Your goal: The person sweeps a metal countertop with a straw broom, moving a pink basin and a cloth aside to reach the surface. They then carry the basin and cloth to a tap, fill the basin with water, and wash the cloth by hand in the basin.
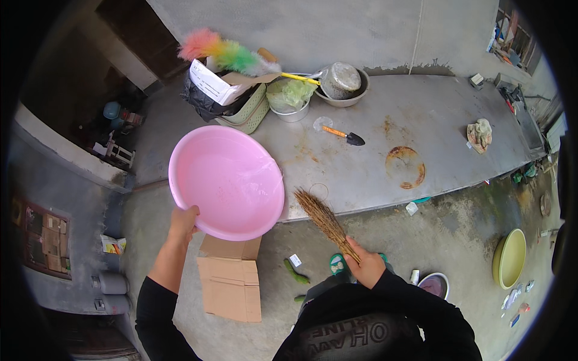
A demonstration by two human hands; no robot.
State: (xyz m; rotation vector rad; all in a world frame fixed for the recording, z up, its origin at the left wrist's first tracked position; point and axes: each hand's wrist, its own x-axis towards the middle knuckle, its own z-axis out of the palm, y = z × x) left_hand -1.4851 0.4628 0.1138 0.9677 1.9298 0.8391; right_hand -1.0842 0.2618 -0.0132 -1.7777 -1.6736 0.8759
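My left hand grips the near rim of a large pink plastic basin, its thumb over the edge. The basin is tilted so that its inside faces me, and it overlaps the left end of the grey work counter. In my right hand is a short whisk broom of bundled twigs, held by its bound end. The bristles point up and left, reaching over the counter's front edge. A hand trowel with a wooden handle lies farther back on the counter.
At the back of the counter are a green plastic basket, a rainbow feather duster and metal pots. A crumpled cloth lies right. On the floor are flattened cardboard, a cucumber and a yellow-green basin.
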